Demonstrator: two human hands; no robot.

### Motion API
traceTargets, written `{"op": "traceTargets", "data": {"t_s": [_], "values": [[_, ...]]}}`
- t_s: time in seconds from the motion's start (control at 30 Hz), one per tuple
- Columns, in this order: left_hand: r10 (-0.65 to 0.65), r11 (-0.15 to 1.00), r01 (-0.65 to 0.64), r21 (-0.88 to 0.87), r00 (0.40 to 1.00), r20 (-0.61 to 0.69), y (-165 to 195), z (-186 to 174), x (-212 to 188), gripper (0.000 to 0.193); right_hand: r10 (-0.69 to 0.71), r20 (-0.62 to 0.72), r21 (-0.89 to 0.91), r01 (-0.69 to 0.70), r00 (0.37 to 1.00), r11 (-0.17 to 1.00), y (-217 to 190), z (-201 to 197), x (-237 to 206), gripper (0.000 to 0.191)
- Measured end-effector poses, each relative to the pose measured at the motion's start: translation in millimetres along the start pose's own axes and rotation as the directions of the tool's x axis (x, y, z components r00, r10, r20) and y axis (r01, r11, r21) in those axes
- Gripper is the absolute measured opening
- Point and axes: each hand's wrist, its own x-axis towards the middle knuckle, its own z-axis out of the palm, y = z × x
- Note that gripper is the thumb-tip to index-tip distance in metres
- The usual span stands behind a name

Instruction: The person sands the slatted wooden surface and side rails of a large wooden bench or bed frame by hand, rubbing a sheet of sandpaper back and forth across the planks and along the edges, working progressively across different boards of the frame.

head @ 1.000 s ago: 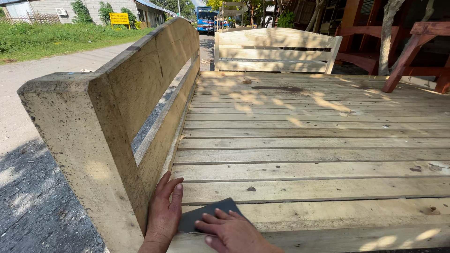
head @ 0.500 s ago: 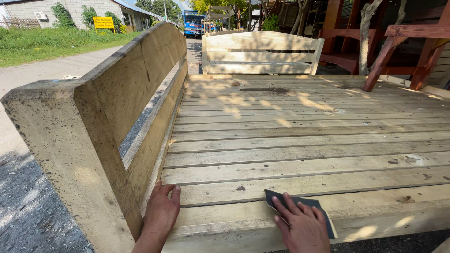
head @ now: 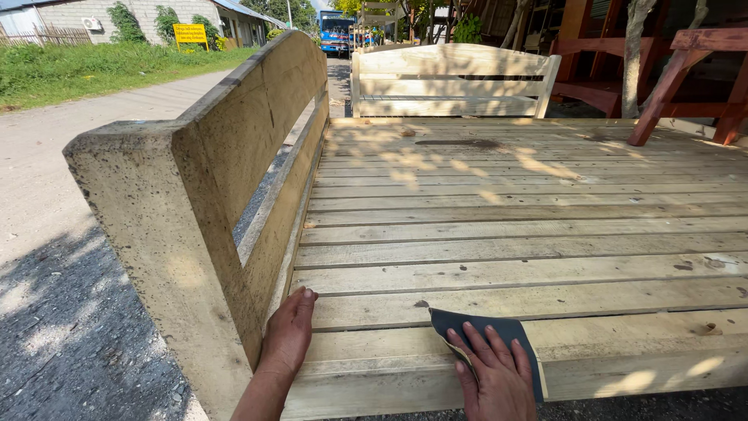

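**Head view: sanding at the near edge**

Your right hand (head: pixel 499 374) presses flat, fingers spread, on the dark grey sandpaper sheet (head: pixel 485 334) at the pale wooden slatted platform (head: pixel 514 234)'s front plank. Your left hand (head: pixel 290 331) rests open beside it. Most slats likely remain.

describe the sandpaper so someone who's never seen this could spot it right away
Start at the big pale slatted wooden platform and go to its nearest plank. The sandpaper lies flat there under the right hand. It is the only dark grey-blue sheet on the light wood.
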Motion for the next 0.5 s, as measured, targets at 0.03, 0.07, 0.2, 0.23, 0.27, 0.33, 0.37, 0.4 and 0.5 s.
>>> {"op": "traceTargets", "data": {"t_s": [0.03,0.07,0.2,0.23,0.27,0.33,0.37,0.4,0.5], "values": [[0.022,0.997,-0.022,-0.074,1.0,-0.007,1.2,-1.6,-1.9,0.064,0.07,0.027,-0.028,-0.069,0.997,0.997,-17.3,-4.5,0.6,0.054],[0.041,0.988,-0.043,-0.149,0.999,-0.016,1.8,-3.2,-3.5,0.066,-0.057,0.036,0.016,0.056,0.998,0.998,-43.3,-4.0,1.3,0.054],[0.187,0.927,-0.182,-0.329,0.982,-0.015,1.5,-8.0,-4.6,0.074,-0.349,0.373,0.317,0.236,0.859,0.919,-168.2,28.1,8.4,0.058],[0.162,0.937,-0.161,-0.31,0.987,-0.02,1.1,-8.0,-4.5,0.073,-0.351,0.359,0.322,0.238,0.865,0.916,-166.6,30.7,9.3,0.057],[0.144,0.946,-0.144,-0.29,0.989,-0.023,1.4,-8.1,-3.7,0.072,-0.347,0.339,0.326,0.237,0.874,0.915,-155.7,30.4,11.8,0.055],[0.088,0.974,-0.09,-0.208,0.996,-0.018,2.4,-7.3,-3.4,0.07,-0.243,0.329,0.296,0.145,0.913,0.944,-107.4,21.2,9.7,0.053],[0.056,0.988,-0.058,-0.146,0.998,-0.014,3.2,-6.5,-3.9,0.068,-0.14,0.329,0.26,0.053,0.934,0.964,-68.2,9.8,8.0,0.052],[0.024,0.996,-0.025,-0.085,1.0,-0.012,4.6,-6.1,-4.2,0.067,-0.031,0.351,0.123,-0.014,0.936,0.992,-28.9,-2.4,10.2,0.054],[-0.05,0.997,0.049,-0.064,0.999,-0.016,9.2,-4.4,-6.3,0.064,0.178,0.182,-0.079,-0.166,0.967,0.983,60.6,-40.6,13.3,0.057]]}}
